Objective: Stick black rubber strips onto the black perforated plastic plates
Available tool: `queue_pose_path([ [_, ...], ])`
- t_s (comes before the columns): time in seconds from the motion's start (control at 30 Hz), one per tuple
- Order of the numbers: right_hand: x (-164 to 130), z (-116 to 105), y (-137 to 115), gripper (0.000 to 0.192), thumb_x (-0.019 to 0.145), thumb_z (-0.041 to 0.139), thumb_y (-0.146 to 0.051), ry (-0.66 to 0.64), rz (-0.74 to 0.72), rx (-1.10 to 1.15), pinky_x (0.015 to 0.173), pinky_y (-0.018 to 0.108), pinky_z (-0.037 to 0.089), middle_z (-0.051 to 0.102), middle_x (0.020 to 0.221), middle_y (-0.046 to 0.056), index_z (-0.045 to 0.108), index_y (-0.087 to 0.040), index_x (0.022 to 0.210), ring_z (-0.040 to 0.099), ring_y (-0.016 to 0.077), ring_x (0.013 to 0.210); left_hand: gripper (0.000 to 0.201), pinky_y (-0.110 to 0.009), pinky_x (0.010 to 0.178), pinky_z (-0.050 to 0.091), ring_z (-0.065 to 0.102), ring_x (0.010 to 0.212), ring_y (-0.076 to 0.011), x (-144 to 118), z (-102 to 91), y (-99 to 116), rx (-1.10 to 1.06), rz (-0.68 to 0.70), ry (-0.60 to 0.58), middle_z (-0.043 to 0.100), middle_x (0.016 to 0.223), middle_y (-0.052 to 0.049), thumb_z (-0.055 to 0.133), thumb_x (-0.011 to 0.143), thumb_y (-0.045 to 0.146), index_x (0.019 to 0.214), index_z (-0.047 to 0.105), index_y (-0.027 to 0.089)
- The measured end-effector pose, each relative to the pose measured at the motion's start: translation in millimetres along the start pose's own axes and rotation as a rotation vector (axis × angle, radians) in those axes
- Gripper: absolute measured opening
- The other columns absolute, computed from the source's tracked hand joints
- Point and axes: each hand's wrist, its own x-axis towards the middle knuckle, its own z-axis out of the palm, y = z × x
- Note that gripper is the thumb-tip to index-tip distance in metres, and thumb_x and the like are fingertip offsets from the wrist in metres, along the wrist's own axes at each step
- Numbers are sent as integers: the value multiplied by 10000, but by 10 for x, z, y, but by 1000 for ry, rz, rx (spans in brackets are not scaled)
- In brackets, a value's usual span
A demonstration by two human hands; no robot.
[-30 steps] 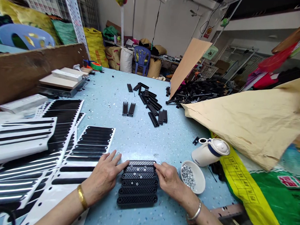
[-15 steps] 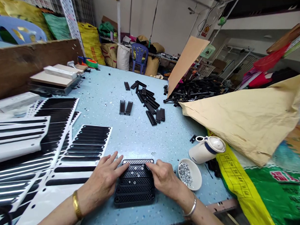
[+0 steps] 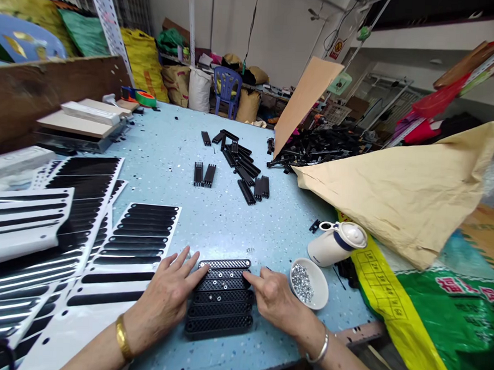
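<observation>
A row of black lattice-patterned plastic strips (image 3: 220,309) lies side by side on the table in front of me. Several small silver metal pieces (image 3: 225,286) sit on them, some at the strip ends. My left hand (image 3: 166,290), fingers spread, rests at the left side with its thumb or forefinger tip on the end of an upper strip. At the right end of the upper strips, my right hand (image 3: 277,298) presses with its outstretched index finger, the other fingers curled. A white bowl (image 3: 323,292) of small silver metal pieces (image 3: 302,283) stands right of that hand.
A white lidded mug (image 3: 326,248) stands behind the bowl. Printed sheets with black strips (image 3: 133,245) cover the left side. Farther back lie loose black plastic parts (image 3: 243,166). Brown paper (image 3: 398,186) and a heap of black parts (image 3: 326,147) are at the right.
Both hands' fingertips have shifted slightly, from the farthest strip toward the one nearer me. The view has moved a little, so things appear farther left.
</observation>
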Motion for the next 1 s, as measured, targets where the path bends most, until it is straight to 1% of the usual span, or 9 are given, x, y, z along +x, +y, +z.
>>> queue_pose_path([
  [0.1, -97, 29, 54, 449, 890, 358, -45, 57, -10, -24, 530, 279, 374, 519, 678, 35, 605, -171, 1244, 472, 165, 579, 626, -558, 990, 379, 426, 1318, -383, 8, -10, -7, -11, 4, -31, 558, 1361, -156, 454, 724, -24, 1291, 571, 215],
  [0.17, -126, 52, 74, 459, 889, 351, -39, 67, -12, -42, 526, 283, 371, 509, 675, 31, 596, -173, 1253, 465, 167, 574, 616, -558, 986, 383, 427, 1317, -386, 15, -14, 3, -11, 9, -43, 563, 1357, -152, 464, 730, -14, 1286, 578, 226],
  [0.37, -203, 159, 98, 526, 865, 355, 7, 42, -9, -91, 553, 297, 400, 528, 700, 33, 529, -180, 1324, 498, 175, 602, 624, -567, 980, 393, 434, 1312, -389, 3, -26, 16, 37, 33, -49, 554, 1361, -170, 441, 727, -28, 1295, 562, 201],
  [0.5, -321, 225, 106, 580, 853, 364, 10, 13, -11, -30, 600, 322, 448, 573, 760, 53, 441, -173, 1399, 540, 187, 650, 637, -557, 1004, 386, 429, 1322, -350, -4, -47, -4, 40, 23, -20, 560, 1356, -163, 417, 716, -45, 1298, 544, 180],
  [0.63, -359, 234, 98, 605, 867, 316, 7, -27, 12, 11, 616, 345, 461, 592, 767, 63, 377, -171, 1442, 559, 204, 665, 623, -559, 994, 395, 445, 1309, -347, 15, -72, -14, 16, 26, 1, 574, 1339, -161, 416, 721, -45, 1285, 553, 182],
  [0.7, -331, 222, 81, 599, 873, 292, 5, -33, 18, 23, 596, 338, 451, 590, 745, 61, 377, -163, 1442, 556, 204, 646, 601, -564, 978, 403, 454, 1299, -354, 36, -92, -2, -5, 21, 0, 585, 1323, -172, 407, 737, -45, 1277, 562, 169],
  [0.8, -271, 197, 46, 570, 879, 284, -2, -8, 8, 44, 561, 319, 431, 583, 705, 55, 416, -138, 1416, 548, 194, 604, 584, -574, 958, 410, 460, 1288, -373, 75, -125, 35, -16, 15, -11, 588, 1309, -191, 398, 747, -47, 1266, 577, 151],
  [0.93, -228, 171, 13, 528, 885, 303, -23, 10, 16, 52, 558, 315, 422, 586, 686, 56, 472, -123, 1375, 560, 195, 605, 599, -587, 946, 413, 457, 1283, -392, 95, -150, 85, 4, 30, -59, 585, 1326, -150, 425, 733, -39, 1254, 593, 204],
  [1.0, -223, 164, 8, 522, 887, 305, -28, 1, 19, 53, 548, 316, 416, 591, 683, 57, 480, -119, 1370, 560, 195, 593, 587, -588, 944, 411, 453, 1282, -401, 76, -153, 87, 16, 34, -76, 587, 1324, -145, 442, 730, -30, 1242, 602, 210],
])
